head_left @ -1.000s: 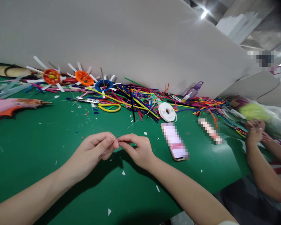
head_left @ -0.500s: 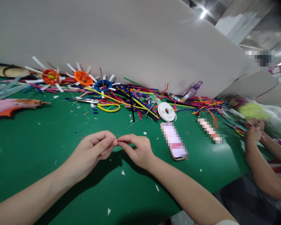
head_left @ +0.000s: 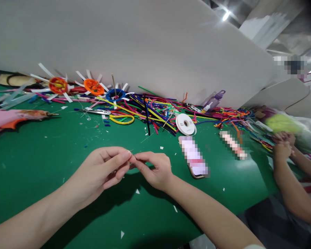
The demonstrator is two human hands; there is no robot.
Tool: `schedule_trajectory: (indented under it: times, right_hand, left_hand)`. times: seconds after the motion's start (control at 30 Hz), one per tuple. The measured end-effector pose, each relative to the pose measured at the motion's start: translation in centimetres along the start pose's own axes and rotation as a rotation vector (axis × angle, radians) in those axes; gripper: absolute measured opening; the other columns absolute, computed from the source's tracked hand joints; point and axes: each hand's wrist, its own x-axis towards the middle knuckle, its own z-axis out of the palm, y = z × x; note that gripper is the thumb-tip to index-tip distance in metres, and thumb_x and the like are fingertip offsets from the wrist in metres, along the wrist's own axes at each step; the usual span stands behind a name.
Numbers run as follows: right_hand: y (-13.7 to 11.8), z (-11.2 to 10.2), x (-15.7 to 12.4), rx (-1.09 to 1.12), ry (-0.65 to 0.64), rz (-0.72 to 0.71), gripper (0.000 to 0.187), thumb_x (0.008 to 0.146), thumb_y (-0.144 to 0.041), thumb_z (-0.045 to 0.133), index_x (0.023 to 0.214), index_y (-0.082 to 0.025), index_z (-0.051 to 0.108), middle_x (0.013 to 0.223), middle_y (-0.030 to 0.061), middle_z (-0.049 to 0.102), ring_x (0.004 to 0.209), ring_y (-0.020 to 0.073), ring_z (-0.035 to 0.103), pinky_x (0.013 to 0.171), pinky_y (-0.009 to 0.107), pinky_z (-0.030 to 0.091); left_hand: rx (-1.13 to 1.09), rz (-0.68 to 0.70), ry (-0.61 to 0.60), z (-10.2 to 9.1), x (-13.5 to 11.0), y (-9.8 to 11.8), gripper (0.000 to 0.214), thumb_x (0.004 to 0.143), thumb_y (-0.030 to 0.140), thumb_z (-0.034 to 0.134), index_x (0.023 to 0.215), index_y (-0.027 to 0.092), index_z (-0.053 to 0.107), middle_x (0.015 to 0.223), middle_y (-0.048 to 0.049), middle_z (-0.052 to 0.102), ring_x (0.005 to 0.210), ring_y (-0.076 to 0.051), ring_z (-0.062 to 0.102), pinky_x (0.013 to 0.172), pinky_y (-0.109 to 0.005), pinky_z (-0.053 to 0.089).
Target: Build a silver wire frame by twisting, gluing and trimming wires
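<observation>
Over the green table (head_left: 93, 214), my left hand (head_left: 107, 166) and my right hand (head_left: 155, 169) meet at the fingertips. Each one is closed in a pinch. A tiny dark sliver shows between the fingertips, too small for me to name. The lower fingers of my left hand are loosely curled. To the right of my right hand lies a phone (head_left: 194, 159) with its screen lit and blurred out. Beyond my hands are a pair of scissors (head_left: 101, 111) and a looped yellow pipe cleaner (head_left: 126, 122).
A pink glue gun (head_left: 18, 116) lies at the left. Along the grey partition (head_left: 134, 41) stand orange and blue flower-like pieces (head_left: 93, 86), a heap of pipe cleaners (head_left: 155, 110), a white ribbon spool (head_left: 182, 123) and a purple bottle (head_left: 216, 101). Another person's hands (head_left: 282, 143) rest at the right.
My fingertips have shifted slightly right, still together. The lower fingers of my left hand have loosened a little. The view has moved slightly.
</observation>
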Motion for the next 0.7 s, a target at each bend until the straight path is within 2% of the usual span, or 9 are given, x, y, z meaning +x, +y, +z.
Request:
schedule_trajectory:
  times: [0.17, 0.3, 0.47, 0.7]
  right_hand:
    - [0.02, -0.09, 0.13, 0.033, -0.022, 0.051, 0.012, 0.086, -0.025, 0.057, 0.094, -0.022, 0.066, 0.082, -0.0001, 0.074, 0.073, 0.0116, 0.07, 0.067, 0.021, 0.055]
    - [0.1, -0.03, 0.19, 0.082, -0.027, 0.107, 0.012, 0.087, -0.026, 0.055, 0.094, -0.021, 0.065, 0.084, 0.0008, 0.074, 0.069, 0.0112, 0.07, 0.063, 0.02, 0.056]
    - [0.21, 0.15, 0.19, 0.147, -0.009, 0.17, 0.012, 0.086, -0.026, 0.056, 0.095, -0.019, 0.063, 0.082, 0.0009, 0.073, 0.066, 0.0111, 0.071, 0.06, 0.018, 0.056]
    - [0.26, 0.2, 0.18, 0.171, -0.026, 0.22, 0.013, 0.086, -0.028, 0.056, 0.093, -0.02, 0.063, 0.083, 0.0015, 0.072, 0.066, 0.0118, 0.071, 0.059, 0.019, 0.057]
  left_hand:
    - [-0.006, 0.028, -0.039, -0.17, 0.02, -0.16, 0.025, 0.076, 0.04, 0.066, 0.07, 0.015, 0.067, 0.047, 0.0036, 0.049, 0.032, 0.001, 0.027, 0.035, -0.015, 0.014]
    - [-0.033, 0.039, -0.021, 0.09, 0.2, -0.1, 0.021, 0.077, 0.036, 0.066, 0.073, 0.016, 0.066, 0.051, 0.0041, 0.05, 0.033, 0.001, 0.03, 0.036, -0.014, 0.016]
    - [-0.086, 0.051, -0.037, 0.16, 0.27, -0.25, 0.018, 0.08, 0.035, 0.063, 0.077, 0.018, 0.064, 0.056, 0.0052, 0.052, 0.036, 0.002, 0.033, 0.039, -0.012, 0.023]
    - [-0.165, 0.057, -0.071, 0.1, 0.34, -0.67, 0.018, 0.081, 0.034, 0.063, 0.077, 0.017, 0.062, 0.055, 0.0065, 0.049, 0.037, 0.002, 0.032, 0.041, -0.012, 0.026]
